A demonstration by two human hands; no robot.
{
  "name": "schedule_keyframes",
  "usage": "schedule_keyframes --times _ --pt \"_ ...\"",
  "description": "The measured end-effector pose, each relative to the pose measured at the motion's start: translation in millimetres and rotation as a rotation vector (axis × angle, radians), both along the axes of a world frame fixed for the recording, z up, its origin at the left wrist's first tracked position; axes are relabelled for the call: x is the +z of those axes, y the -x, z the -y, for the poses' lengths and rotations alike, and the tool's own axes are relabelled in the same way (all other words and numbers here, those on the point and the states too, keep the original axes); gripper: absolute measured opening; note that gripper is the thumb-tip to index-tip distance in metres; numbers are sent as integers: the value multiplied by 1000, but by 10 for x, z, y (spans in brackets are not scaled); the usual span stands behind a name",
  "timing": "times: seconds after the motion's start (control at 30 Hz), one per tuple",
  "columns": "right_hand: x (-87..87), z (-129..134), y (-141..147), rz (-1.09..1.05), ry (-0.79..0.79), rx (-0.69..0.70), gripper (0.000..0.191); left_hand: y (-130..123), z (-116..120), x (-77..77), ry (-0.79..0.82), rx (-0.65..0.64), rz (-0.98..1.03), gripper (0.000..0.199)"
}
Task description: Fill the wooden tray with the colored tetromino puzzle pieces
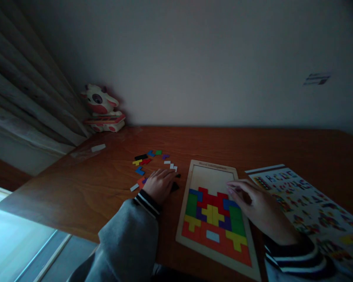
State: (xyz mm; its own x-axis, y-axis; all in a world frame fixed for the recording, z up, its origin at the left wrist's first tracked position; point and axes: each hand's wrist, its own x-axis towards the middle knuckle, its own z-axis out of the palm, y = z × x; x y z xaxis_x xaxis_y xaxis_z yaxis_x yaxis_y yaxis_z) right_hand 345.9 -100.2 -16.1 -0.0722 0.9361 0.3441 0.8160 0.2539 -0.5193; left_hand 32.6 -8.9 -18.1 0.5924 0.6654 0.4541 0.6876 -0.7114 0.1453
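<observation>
My left hand [160,184] lies palm down on the desk with its fingers stretched over loose puzzle pieces. Black pieces [174,187] show beside and under its fingers, and white pieces [171,166] lie just past the fingertips. Above the right side of the wooden puzzle board [184,203], my right hand [254,203] has thumb and fingers drawn together in a pinch. Whatever is between those fingertips is too small or hidden to make out. Red [206,197], blue, green, yellow, purple and orange pieces fill the board's lower part; bare wood shows in its upper part.
More loose pieces, among them a black bar [141,157], a green square [158,152] and a blue piece [140,170], lie left of the board. A printed pattern sheet [300,188] lies at right. A cow figure [104,109] stands at the back left by the curtain [26,78].
</observation>
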Motion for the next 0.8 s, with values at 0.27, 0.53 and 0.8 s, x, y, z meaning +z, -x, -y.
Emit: schedule_keyframes --times 0.27,0.53,0.8 --pt "-15 4 -46 16 -38 -28 22 368 -160 -82 19 20 -91 27" --pt "-14 4 -62 20 -28 -22 22 589 -165 1 29 65 -57 23" --pt "-42 17 -104 33 -56 -34 23 778 -90 60 68 72 -78 37"
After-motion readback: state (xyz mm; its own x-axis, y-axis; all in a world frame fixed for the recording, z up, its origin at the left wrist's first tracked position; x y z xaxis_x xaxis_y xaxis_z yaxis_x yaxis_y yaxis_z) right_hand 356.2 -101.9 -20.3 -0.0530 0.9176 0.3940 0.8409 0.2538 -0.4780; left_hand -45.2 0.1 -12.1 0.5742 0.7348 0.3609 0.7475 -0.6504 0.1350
